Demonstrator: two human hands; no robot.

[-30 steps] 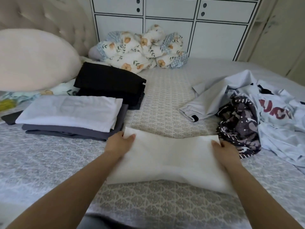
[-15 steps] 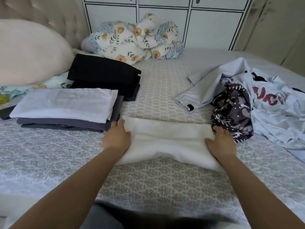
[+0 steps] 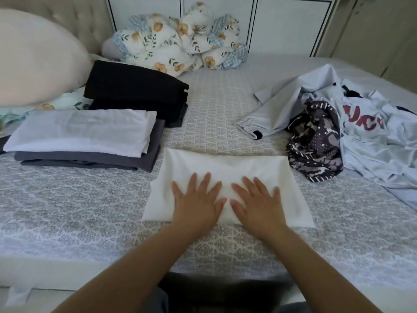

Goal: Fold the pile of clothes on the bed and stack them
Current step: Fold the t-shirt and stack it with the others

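A folded white garment [image 3: 228,168] is laid on the bed [image 3: 67,204], just right of a stack of folded clothes [image 3: 85,141]. It is pressed flat by the left hand [image 3: 198,199] and the right hand [image 3: 257,202], set side by side with fingers straight and spread. An unfolded pile [image 3: 352,132] is heaped to the right, where part of a red print, seemingly "UC", is seen on a pale shirt [image 3: 363,123]. The bed is covered in a grey patterned spread; white cabinets [image 3: 291,23] are seen behind.
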